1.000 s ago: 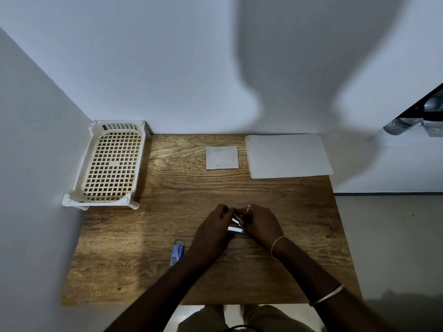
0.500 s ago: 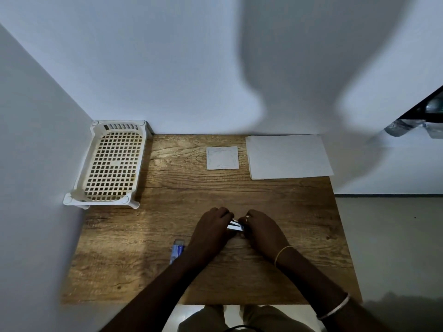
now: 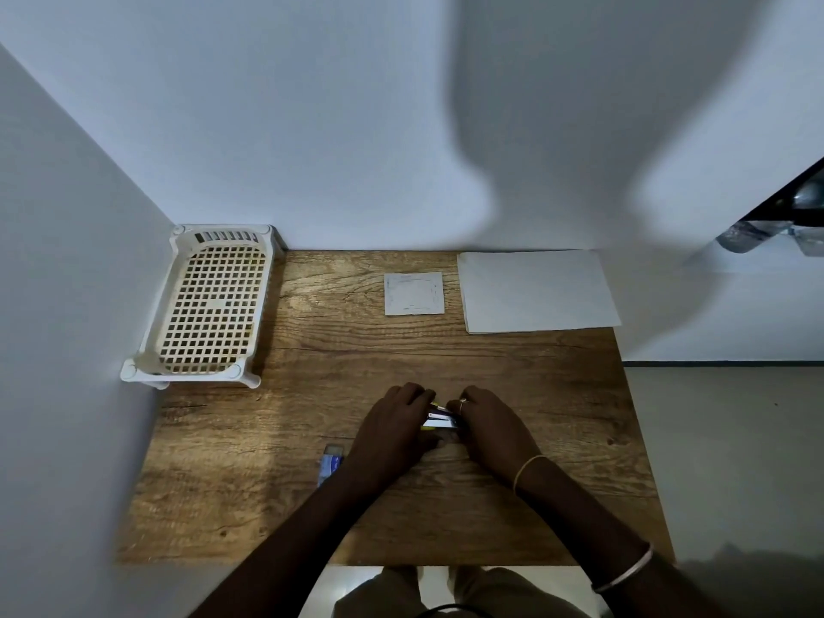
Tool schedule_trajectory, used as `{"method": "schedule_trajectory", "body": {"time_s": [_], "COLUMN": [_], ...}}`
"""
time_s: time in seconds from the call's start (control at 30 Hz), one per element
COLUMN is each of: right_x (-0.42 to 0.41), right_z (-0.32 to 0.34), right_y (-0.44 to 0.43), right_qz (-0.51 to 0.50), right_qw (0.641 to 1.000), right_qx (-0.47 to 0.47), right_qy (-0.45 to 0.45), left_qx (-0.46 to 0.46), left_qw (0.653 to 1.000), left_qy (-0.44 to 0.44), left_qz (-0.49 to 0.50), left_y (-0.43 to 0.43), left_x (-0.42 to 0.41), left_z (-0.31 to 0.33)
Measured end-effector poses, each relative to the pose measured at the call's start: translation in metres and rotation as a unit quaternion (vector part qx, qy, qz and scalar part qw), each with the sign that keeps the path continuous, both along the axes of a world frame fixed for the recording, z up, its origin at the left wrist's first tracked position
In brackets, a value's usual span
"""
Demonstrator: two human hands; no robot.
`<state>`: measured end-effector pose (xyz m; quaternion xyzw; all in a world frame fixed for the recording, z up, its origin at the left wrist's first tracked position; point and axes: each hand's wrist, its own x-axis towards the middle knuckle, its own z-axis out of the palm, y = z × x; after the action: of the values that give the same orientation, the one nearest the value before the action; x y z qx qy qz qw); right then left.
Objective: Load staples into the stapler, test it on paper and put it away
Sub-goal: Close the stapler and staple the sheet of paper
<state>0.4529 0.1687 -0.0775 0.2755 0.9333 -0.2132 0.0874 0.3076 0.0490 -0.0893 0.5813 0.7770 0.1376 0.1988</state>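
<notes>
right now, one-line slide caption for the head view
Left hand and right hand grip a stapler above a wooden table.

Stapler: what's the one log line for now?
step: loading staples | left hand: holds stapler | right hand: holds stapler | paper: lying at back

Bare room corner, likely home or small office: wooden table [image 3: 356,359] against white walls [image 3: 312,127], plastic tray [image 3: 223,228], paper sheets [image 3: 535,292], pale floor [image 3: 722,439].
</notes>
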Motion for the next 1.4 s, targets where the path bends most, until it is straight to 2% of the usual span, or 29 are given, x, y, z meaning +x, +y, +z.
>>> {"method": "schedule_trajectory", "body": {"time_s": [0.43,0.63,0.77,0.9,1.1,1.4], "right_x": [0.000,-0.009,-0.030,-0.065,-0.107,-0.122], "right_z": [-0.001,0.010,0.023,0.027,0.010,-0.011], "right_y": [0.005,0.020,0.038,0.060,0.085,0.085], "right_qz": [0.007,-0.016,-0.028,-0.034,-0.008,0.030], "right_qw": [1.000,0.998,0.999,0.999,0.998,0.992], "right_qx": [0.001,-0.055,-0.035,0.014,0.062,0.100], "right_qy": [-0.020,-0.022,-0.008,0.022,-0.029,-0.072], "left_qx": [0.009,0.004,0.010,0.004,-0.071,-0.109], "left_qw": [1.000,0.998,0.996,0.998,0.997,0.993], "left_qy": [-0.004,-0.064,-0.086,-0.057,0.025,0.031], "left_qz": [-0.012,0.001,0.005,0.020,0.004,-0.014], "left_y": [-0.002,0.000,0.013,0.038,0.076,0.090], "left_x": [-0.005,-0.024,-0.048,-0.078,-0.099,-0.093], "left_z": [-0.006,-0.001,0.013,0.020,0.012,-0.004]}}
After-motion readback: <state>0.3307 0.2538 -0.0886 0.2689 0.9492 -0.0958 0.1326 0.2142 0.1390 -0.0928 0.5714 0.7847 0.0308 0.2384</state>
